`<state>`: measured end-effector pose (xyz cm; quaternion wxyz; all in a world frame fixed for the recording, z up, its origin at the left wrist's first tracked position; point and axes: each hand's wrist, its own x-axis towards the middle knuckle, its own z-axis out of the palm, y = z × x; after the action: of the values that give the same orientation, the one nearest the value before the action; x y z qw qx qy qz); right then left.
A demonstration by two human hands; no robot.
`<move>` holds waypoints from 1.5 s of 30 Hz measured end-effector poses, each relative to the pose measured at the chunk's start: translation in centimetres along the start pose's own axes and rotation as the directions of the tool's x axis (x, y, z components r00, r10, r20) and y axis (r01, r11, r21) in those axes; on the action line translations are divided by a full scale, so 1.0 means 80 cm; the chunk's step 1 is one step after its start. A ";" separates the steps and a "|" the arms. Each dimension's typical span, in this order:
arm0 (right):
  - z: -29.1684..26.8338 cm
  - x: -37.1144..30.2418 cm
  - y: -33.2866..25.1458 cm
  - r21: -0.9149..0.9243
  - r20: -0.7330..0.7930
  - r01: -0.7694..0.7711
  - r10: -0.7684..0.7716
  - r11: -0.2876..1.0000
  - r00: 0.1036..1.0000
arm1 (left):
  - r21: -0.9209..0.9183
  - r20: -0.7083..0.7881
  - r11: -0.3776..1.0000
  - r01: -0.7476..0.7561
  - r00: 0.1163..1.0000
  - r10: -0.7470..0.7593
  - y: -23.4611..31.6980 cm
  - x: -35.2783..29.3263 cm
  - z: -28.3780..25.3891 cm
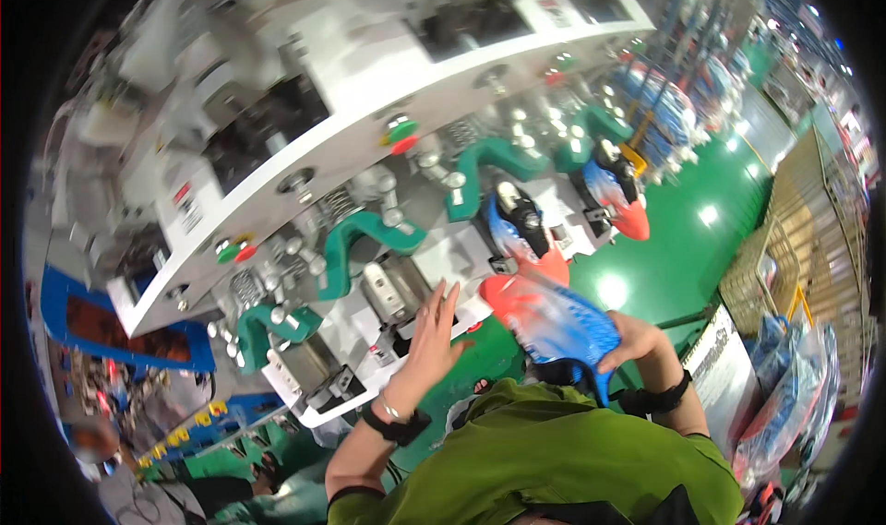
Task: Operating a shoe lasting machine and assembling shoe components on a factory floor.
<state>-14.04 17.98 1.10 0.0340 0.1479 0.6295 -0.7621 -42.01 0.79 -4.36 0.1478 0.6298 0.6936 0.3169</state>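
**Blue and red-orange shoe in the right hand, left hand empty beside a metal fixture**

A blue and red-orange shoe (558, 317) is gripped by the right hand (639, 340), whose fingers close around its blue rear part near the dark collar. The red-orange toe points away from those fingers, toward the machine. The shoe looks light, with a soft, flexible upper that could dent under a hard squeeze and a smooth skin that may slip a little; the heel and collar seem the firmest place to hold.

Left of the shoe, the left hand (429, 340) is open and holds nothing, fingers spread. Just beyond its fingertips is a silver metal fixture (392, 290) on the white bench (461, 262); whether they touch, I cannot tell.

Farther ahead of the fingers, two similar shoes, one nearer (519, 225) and one behind it, sit in the machine beneath green curved clamps (489, 165). Right of the right-hand fingers lie plastic-bagged goods (789, 387), near the green floor (706, 188).
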 end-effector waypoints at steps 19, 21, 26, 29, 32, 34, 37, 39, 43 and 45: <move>-0.150 -0.078 0.043 -0.469 -0.815 0.312 -0.541 0.826 0.207 | -0.060 0.356 0.995 -0.077 0.930 0.093 0.167 0.366 0.003; -0.150 -0.073 0.056 -0.358 -0.826 0.339 -0.464 0.870 0.318 | -0.390 0.446 0.907 0.157 0.894 0.036 0.173 0.381 0.049; -0.125 -0.057 0.047 -0.266 -0.829 0.313 -0.382 0.912 0.408 | -0.399 0.739 0.899 0.181 0.644 0.198 0.212 0.416 0.172; -0.117 -0.094 0.036 -0.021 -0.935 0.275 -0.116 0.961 0.335 | -0.255 0.806 0.943 0.214 0.586 0.085 0.202 0.477 0.220; -0.087 -0.121 0.053 -0.418 -0.906 -0.240 -0.422 0.876 0.037 | 0.090 0.410 0.499 -0.862 0.488 0.770 0.215 0.518 0.235; -0.063 -0.140 0.071 -0.435 -0.894 -0.382 -0.441 0.815 0.077 | 0.029 0.551 0.299 -0.954 0.265 0.792 0.199 0.543 0.262; -0.017 -0.126 0.067 -0.221 -0.966 -0.411 -0.255 0.885 -0.030 | 0.152 0.837 0.154 -0.976 0.210 0.506 0.120 0.607 0.298; 0.025 -0.128 0.050 -0.040 -0.999 -0.089 -0.042 0.995 -0.014 | 0.137 0.922 0.202 -0.970 0.200 0.332 0.139 0.625 0.321; 0.091 -0.120 0.070 0.016 -0.961 0.178 0.064 0.984 -0.267 | -0.099 0.916 0.200 -0.975 -0.011 0.401 0.194 0.573 0.357; 0.112 -0.121 0.100 -0.125 -0.908 0.239 -0.014 0.963 -0.419 | -0.233 0.910 0.308 -0.922 -0.095 0.404 0.237 0.511 0.376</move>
<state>-4.56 6.37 -2.41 -0.6067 0.6426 0.3310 -0.3307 -15.72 48.10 -7.30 0.1222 0.9618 0.1014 -0.2228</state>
